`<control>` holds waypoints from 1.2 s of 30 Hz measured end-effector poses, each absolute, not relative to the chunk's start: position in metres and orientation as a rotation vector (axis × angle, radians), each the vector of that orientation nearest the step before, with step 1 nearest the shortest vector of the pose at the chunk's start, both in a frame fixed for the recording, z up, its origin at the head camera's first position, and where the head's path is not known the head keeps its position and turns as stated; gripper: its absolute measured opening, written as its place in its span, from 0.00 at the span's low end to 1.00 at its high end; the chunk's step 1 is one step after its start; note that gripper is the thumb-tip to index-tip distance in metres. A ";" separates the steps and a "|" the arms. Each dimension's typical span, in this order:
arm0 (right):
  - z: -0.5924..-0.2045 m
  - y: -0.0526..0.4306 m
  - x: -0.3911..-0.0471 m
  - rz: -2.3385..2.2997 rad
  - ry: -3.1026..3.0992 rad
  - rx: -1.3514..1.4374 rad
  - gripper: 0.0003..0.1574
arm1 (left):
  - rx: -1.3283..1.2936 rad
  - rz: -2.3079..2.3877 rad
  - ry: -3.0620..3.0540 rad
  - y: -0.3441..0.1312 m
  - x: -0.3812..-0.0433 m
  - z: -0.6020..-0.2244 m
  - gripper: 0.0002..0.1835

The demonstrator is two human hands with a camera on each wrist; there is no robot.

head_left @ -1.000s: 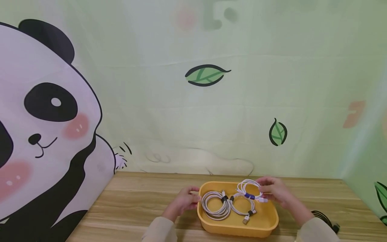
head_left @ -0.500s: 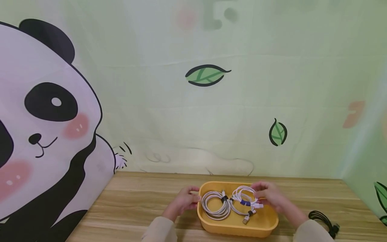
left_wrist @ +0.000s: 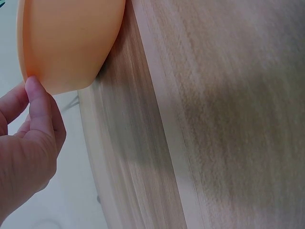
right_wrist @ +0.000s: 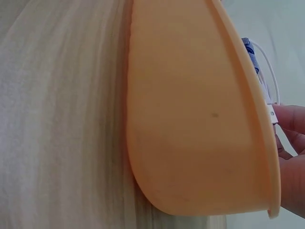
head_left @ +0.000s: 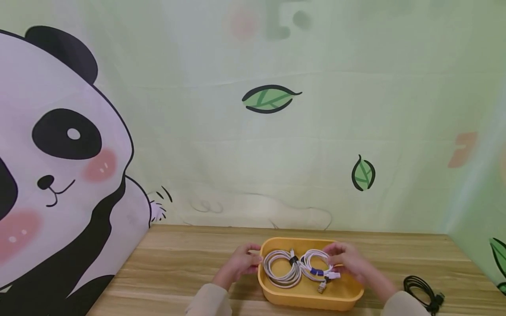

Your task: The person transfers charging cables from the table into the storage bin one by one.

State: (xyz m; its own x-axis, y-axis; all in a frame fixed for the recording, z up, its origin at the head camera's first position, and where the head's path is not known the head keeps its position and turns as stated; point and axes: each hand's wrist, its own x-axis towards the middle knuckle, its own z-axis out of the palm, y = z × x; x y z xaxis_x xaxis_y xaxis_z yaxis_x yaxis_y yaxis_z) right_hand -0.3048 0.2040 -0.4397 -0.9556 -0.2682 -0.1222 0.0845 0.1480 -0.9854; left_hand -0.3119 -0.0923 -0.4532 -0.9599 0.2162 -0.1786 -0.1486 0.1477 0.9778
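Reaching in from the bottom of the head view, two pale sleeves (head_left: 208,301) are cut off by the frame. Just beyond is the front wall of a yellow bin (head_left: 308,302), its long axis running left to right across the desk (head_left: 158,272). Inside, the white cable coil (head_left: 316,272) lies just left of the fingers of the right hand (head_left: 351,260) and slightly nearer the person. Those fingers are together, pinching its right edge; the coil is roundish, its plug pointing right. Under it a smaller grey coil (head_left: 321,287) is mostly covered, and whether the white one rests fully on it is hard to tell. A larger grey coil (head_left: 294,275) sits left. At the left end, well apart from the white coil, the left hand (head_left: 242,260) pinches the rim. Off to the right, outside the bin, lies a black cable (head_left: 436,301). The right wrist view shows only the blue tie and a little white over the wall, with that hand cut off. Farthest back hangs a panda backdrop (head_left: 197,145).
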 end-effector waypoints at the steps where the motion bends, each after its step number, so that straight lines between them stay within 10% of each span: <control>1: -0.440 0.203 -0.305 -1.881 2.159 -0.176 0.17 | 0.067 1.885 2.152 -0.092 -0.312 -0.454 0.20; 36: -0.458 0.175 -0.296 -1.862 2.104 -0.280 0.19 | 0.068 1.882 2.154 -0.092 -0.312 -0.454 0.19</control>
